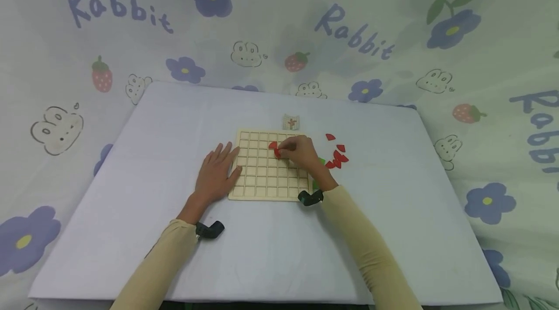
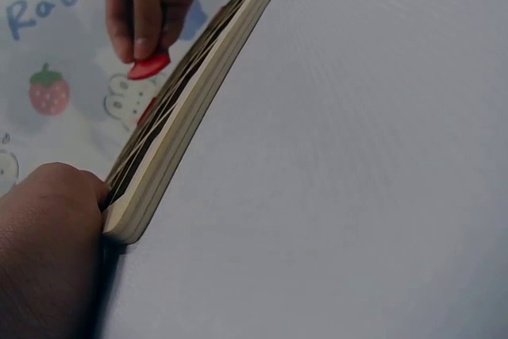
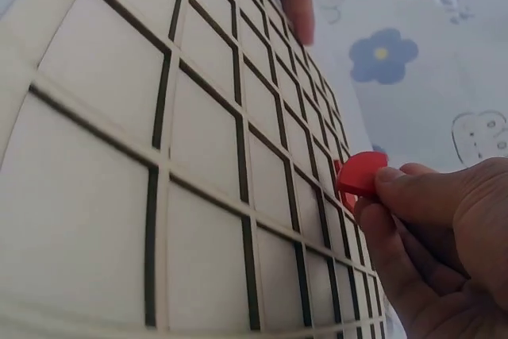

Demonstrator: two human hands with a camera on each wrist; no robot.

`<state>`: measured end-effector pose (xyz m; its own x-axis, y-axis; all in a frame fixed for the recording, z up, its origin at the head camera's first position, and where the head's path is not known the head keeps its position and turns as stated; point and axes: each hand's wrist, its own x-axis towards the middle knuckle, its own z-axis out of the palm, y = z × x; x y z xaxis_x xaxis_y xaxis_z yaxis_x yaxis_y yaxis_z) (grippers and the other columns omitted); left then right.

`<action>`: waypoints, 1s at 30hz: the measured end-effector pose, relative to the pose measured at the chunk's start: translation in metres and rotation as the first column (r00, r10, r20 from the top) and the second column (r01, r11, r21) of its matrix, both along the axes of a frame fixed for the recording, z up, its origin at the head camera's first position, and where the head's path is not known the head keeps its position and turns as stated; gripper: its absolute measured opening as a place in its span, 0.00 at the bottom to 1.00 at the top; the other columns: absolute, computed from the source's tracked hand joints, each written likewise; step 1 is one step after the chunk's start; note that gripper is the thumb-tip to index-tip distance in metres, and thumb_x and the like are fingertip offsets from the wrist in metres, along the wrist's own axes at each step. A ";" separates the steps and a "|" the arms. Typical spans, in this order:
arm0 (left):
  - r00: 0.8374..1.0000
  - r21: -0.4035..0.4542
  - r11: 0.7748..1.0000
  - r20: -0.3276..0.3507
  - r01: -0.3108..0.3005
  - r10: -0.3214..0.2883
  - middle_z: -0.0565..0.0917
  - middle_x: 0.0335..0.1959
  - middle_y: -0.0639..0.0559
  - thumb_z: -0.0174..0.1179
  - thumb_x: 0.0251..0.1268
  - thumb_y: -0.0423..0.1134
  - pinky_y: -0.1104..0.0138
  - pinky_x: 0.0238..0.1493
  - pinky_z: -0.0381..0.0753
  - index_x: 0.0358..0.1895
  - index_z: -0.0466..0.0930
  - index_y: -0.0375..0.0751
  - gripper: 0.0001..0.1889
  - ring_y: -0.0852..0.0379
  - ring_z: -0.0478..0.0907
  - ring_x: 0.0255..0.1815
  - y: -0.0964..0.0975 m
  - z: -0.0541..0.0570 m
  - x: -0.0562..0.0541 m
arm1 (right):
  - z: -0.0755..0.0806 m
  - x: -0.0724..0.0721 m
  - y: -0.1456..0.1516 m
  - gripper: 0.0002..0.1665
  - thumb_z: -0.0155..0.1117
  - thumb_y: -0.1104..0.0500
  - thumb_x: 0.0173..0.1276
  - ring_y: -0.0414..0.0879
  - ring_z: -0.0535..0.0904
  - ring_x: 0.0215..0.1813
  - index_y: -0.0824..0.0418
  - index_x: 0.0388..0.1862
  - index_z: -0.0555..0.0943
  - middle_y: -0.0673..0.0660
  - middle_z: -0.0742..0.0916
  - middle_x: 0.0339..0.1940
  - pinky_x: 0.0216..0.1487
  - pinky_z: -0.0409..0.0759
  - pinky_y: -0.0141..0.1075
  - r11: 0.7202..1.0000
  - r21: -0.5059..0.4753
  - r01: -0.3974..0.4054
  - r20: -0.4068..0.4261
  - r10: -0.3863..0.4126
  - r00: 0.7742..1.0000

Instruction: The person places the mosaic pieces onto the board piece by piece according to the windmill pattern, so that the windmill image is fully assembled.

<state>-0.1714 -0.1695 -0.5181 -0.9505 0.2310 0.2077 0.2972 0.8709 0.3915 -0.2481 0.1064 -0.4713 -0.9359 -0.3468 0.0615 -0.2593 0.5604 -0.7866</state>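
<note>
A square wooden grid board (image 1: 261, 171) lies on the table. My right hand (image 1: 300, 152) pinches a red quarter-circle piece (image 3: 363, 172) between thumb and fingertips, close over the upper middle cells. Right beside it, another red piece (image 1: 272, 145) sits in a cell. My left hand (image 1: 216, 174) rests with fingers straight and spread along the board's left edge, its fingertips and thumb right at the rim. In the left wrist view the held piece shows above the board's far part, and the board's side edge (image 2: 194, 117) is seen from low down.
Several loose red pieces (image 1: 337, 156) are scattered to the right of the board. Partly behind the right forearm, a green piece (image 1: 322, 160) shows. A small patterned piece (image 1: 291, 122) lies just past the board's far edge. The white table (image 1: 271, 247) meets a printed cloth backdrop.
</note>
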 end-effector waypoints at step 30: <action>1.000 -0.012 1.000 -0.019 0.001 -0.001 0.56 0.77 0.42 0.46 0.75 0.53 0.48 0.75 0.43 0.77 0.59 0.44 0.32 0.41 0.46 0.78 -0.001 -0.003 -0.001 | -0.016 0.006 -0.024 0.05 0.74 0.59 0.62 0.45 0.79 0.39 0.60 0.35 0.90 0.52 0.85 0.35 0.40 0.78 0.36 0.960 0.265 -0.089 -0.299 0.170 0.939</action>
<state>-0.1720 -0.1706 -0.5213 -0.9463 0.2343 0.2230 0.3051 0.8754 0.3750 -0.2425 0.0822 -0.4873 -0.8274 -0.5055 0.2446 -0.5549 0.6686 -0.4951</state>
